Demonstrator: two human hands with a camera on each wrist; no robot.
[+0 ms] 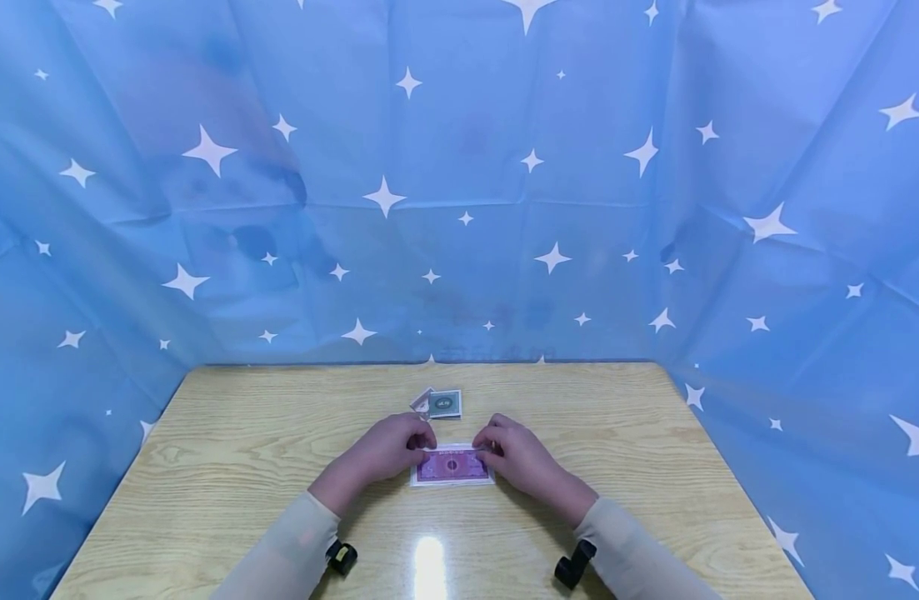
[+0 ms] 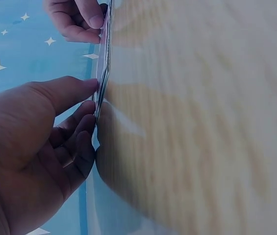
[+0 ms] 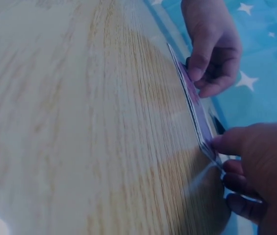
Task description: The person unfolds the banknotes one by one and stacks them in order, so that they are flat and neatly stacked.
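A small stack of paper banknotes [image 1: 452, 471], purple-printed with a white border on top, lies flat near the middle of the table. My left hand [image 1: 390, 447] pinches its left end, the thumb on the upper face and the other fingers curled at the far edge. At the opposite end my right hand [image 1: 521, 457] pinches it the same way. From the side, in the right wrist view, the notes [image 3: 202, 122] show several thin layers at their near edge. The left wrist view shows my left thumb [image 2: 82, 89] against the stack's edge.
Just beyond the hands lie a green note [image 1: 446, 404] and a partly covered pinkish paper [image 1: 422, 401], set at an angle. The wooden table [image 1: 227, 467] reaches a blue star-patterned curtain [image 1: 459, 275] at the back and sides. Light glares off the front of the tabletop.
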